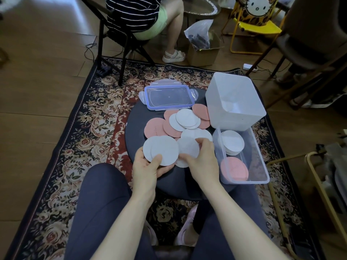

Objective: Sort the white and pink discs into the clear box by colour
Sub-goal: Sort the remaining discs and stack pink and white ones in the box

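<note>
A loose pile of white discs (187, 118) and pink discs (155, 127) covers a round dark stool (131, 132). My left hand (148, 167) grips a small stack of white discs (163, 150) at the stool's front edge. My right hand (201, 158) pinches another white disc (188, 147) lying just right of that stack. The clear box (262, 166) stands at the stool's right side. It holds a stack of white discs (232, 144) at its far end and pink discs (233, 169) at its near end.
A tall white tub (234, 117) stands behind the clear box, and the box's blue-rimmed lid (169, 97) lies at the back of the stool. A seated person (142, 17) and chairs are beyond the patterned rug (84, 128). A gold metal frame (323, 184) stands at right.
</note>
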The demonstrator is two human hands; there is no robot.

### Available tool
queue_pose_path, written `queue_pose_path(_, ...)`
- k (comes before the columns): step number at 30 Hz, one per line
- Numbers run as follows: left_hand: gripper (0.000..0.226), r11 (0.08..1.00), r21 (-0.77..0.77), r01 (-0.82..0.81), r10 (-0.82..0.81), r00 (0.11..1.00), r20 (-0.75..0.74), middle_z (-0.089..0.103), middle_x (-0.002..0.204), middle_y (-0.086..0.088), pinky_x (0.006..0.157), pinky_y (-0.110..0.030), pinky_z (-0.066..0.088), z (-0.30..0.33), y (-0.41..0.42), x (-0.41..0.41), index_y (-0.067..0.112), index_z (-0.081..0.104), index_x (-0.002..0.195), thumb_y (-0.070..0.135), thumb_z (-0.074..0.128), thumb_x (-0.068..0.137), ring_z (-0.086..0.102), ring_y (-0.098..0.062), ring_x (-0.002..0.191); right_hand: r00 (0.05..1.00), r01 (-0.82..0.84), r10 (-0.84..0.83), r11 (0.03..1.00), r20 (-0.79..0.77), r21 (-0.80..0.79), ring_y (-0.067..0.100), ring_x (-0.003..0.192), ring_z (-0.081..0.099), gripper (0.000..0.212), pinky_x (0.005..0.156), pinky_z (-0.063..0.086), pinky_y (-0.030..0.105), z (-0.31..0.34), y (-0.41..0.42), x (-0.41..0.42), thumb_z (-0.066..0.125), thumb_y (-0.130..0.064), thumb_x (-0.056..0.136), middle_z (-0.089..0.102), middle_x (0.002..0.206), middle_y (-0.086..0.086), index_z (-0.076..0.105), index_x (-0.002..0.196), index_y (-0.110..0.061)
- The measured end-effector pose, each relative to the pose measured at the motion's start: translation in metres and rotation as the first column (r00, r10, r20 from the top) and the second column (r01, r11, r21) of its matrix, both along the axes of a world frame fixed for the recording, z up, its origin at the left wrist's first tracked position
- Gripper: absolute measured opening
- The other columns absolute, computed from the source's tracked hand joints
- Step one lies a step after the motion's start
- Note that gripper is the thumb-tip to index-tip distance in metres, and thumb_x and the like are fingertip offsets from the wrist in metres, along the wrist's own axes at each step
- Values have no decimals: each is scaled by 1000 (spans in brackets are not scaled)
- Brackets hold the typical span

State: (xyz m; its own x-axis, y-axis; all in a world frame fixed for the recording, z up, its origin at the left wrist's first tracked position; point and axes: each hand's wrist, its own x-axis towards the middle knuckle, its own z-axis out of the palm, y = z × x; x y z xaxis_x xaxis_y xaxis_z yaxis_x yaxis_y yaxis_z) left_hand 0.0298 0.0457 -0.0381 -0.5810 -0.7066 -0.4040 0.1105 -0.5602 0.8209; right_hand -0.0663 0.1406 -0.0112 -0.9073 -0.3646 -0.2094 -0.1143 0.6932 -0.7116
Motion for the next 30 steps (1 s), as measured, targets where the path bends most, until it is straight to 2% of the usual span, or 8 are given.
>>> queue_pose_path(4,31,1000,0,3,-3,1000,0,62,121,-10,73,-40,60,-1,0,1,10,52,120,-6,50,93,66,-24,105,995,101,-98,987,29,-127,21,85,54,13,68,36,30,-3,-2,-4,60,-23,87,59,92,-1,51,91,-13)
queue_pose_path(9,33,1000,5,-7,7,1000,-4,63,121,-9,74,-41,60,-1,0,1,9,51,123,-6,50,94,66,-22,104,984,125,-146,975,-103,-186,19,66,38,25,56,30,29,3,-3,-4,49,-23,95,46,70,0,43,73,-12)
queue_pose_path(12,34,1000,1,6,-6,1000,-10,62,122,-10,76,-42,60,0,0,2,8,50,124,-6,50,94,66,-24,106,977,196,-212,914,-6,-354,15,64,30,28,56,29,25,8,0,-1,47,-21,95,37,69,3,40,74,-5)
queue_pose_path(16,32,994,-3,112,-112,993,-48,64,123,-10,73,-40,59,3,-1,3,11,52,122,-4,50,94,65,-28,108,922,301,-122,823,368,-482,10,50,31,24,46,27,18,7,11,10,48,-16,96,37,55,-8,45,74,-8)
queue_pose_path(18,27,980,-15,198,-199,976,-84,63,122,-10,72,-42,59,6,1,6,11,54,118,0,54,94,65,-30,108,923,243,-55,850,380,-467,1,42,40,19,44,29,10,6,18,18,49,-14,97,47,47,-18,62,83,-15)
queue_pose_path(22,29,941,-55,334,-338,934,-115,70,112,-3,75,-42,59,15,12,14,14,55,118,17,62,90,67,-28,103,933,167,20,861,359,-481,4,46,36,14,45,31,13,-2,28,26,55,-19,95,47,47,-16,68,97,-16)
queue_pose_path(27,24,864,-319,390,-389,919,71,70,99,4,71,-34,58,15,24,18,21,58,108,24,60,84,69,-20,92,957,31,124,854,261,-519,2,57,49,9,55,39,12,1,36,31,60,-12,91,60,62,-15,67,93,-17)
queue_pose_path(30,17,618,-635,463,-316,886,339,66,96,13,78,-31,50,15,24,20,28,56,104,35,53,89,62,-10,92,977,-1,119,835,179,-550,9,70,59,9,66,47,19,-1,42,34,61,-10,90,68,78,-7,66,91,-18)
